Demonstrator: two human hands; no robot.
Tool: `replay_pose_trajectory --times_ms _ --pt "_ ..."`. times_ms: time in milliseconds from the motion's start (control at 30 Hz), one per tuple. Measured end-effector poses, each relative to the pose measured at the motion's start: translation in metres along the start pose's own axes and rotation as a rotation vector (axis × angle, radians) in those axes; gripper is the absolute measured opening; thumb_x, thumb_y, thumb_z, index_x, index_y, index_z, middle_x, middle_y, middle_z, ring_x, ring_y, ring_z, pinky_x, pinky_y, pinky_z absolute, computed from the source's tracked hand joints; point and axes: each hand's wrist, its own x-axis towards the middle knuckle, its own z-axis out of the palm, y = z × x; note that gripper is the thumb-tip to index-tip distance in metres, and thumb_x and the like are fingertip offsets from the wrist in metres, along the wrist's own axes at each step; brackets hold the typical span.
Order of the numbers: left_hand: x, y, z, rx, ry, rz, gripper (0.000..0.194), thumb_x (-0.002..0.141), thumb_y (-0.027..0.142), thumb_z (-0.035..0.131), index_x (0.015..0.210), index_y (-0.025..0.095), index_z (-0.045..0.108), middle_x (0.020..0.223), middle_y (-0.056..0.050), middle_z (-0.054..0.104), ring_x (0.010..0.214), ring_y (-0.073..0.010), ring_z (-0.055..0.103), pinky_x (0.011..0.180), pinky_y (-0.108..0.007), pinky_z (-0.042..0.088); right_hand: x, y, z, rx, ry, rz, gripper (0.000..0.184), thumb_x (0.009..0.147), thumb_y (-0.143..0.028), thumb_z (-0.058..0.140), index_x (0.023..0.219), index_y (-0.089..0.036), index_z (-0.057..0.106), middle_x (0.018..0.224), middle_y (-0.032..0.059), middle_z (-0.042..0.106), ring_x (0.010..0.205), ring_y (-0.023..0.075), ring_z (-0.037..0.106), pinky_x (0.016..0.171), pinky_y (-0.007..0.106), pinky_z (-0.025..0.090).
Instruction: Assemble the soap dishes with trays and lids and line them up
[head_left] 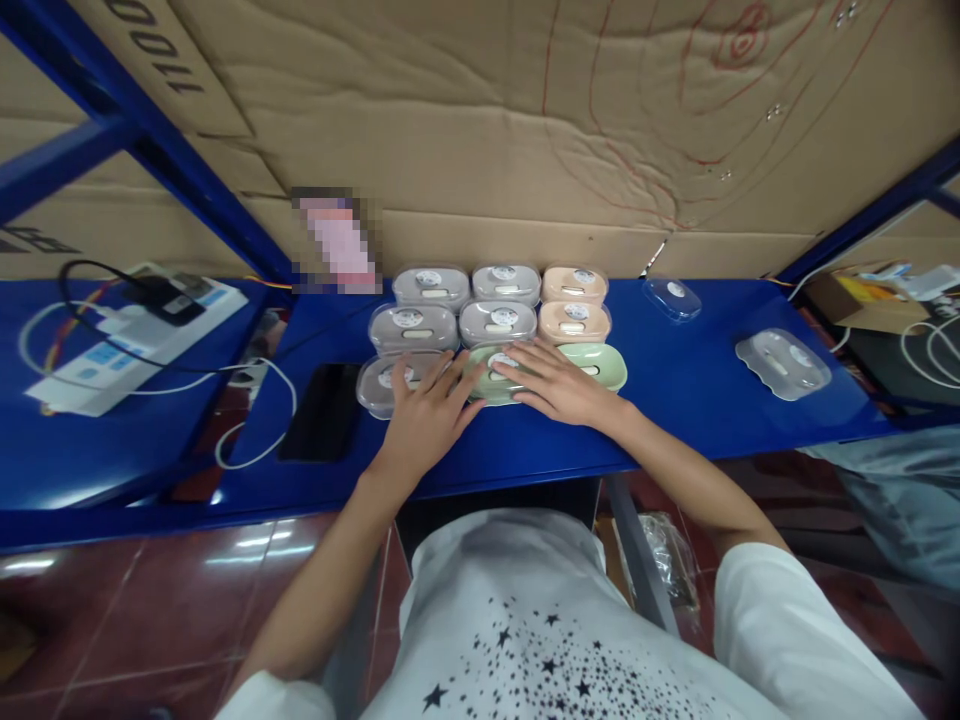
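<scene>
Several small oval plastic boxes with clear lids stand in rows on the blue table. My left hand (431, 410) lies with fingers spread over the front grey box (375, 385) and the left end of the green box (487, 392). Flat on that green box's lid rests my right hand (551, 380), its fingers stretched out. Right of it sits another green box (611, 368), partly under my right hand and without a visible label. Behind my hands are grey boxes (412, 328) on the left and middle, and peach boxes (575, 322) on the right.
A black phone (321, 412) and a white power strip (127, 350) with cables lie to the left. A clear lid (673, 297) and a grey box (784, 363) lie to the right. Cardboard (465, 150) walls the back; blue posts (187, 190) frame the sides.
</scene>
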Motion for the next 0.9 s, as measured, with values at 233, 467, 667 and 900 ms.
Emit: replay_pose_trajectory --times_ms 233,467,667,900 --pt "-0.005 0.004 0.006 -0.007 -0.001 -0.058 0.038 0.11 0.035 0.058 0.145 0.025 0.067 0.156 -0.017 0.064 0.144 -0.04 0.061 0.128 -0.073 0.018 0.003 -0.018 0.016 -0.113 0.013 0.044 0.057 0.112 -0.035 0.052 0.167 -0.019 0.047 0.173 0.016 0.044 0.163 0.0328 0.039 0.136 0.059 0.031" --pt "-0.016 0.01 0.0 0.042 0.099 -0.036 0.047 0.108 0.033 0.062 0.155 0.029 0.058 0.161 -0.016 0.06 0.15 -0.0382 0.056 0.131 -0.071 0.011 -0.033 0.056 -0.04 -0.119 0.239 0.303 0.055 0.116 -0.044 0.03 0.162 -0.026 0.053 0.165 0.0094 0.056 0.157 0.0291 0.048 0.132 0.056 0.037" --pt "-0.032 0.048 0.004 -0.05 0.22 0.067 0.036 0.103 0.024 0.07 0.139 0.026 0.066 0.147 -0.014 0.071 0.135 -0.0323 0.068 0.13 -0.06 0.024 -0.117 0.161 -0.07 -0.386 0.264 1.077 0.066 0.107 -0.058 0.049 0.155 -0.012 0.055 0.165 0.025 0.05 0.155 0.0476 0.04 0.121 0.074 0.035" --pt "-0.012 0.092 -0.057 -0.879 0.263 0.109 0.013 0.103 0.022 0.072 0.116 0.024 0.071 0.103 -0.002 0.081 0.097 -0.0195 0.076 0.094 -0.04 0.057 -0.157 0.161 -0.047 -0.467 0.326 1.074 0.081 0.095 -0.079 0.057 0.142 -0.013 0.061 0.145 0.0286 0.059 0.131 0.0476 0.059 0.107 0.067 0.049"
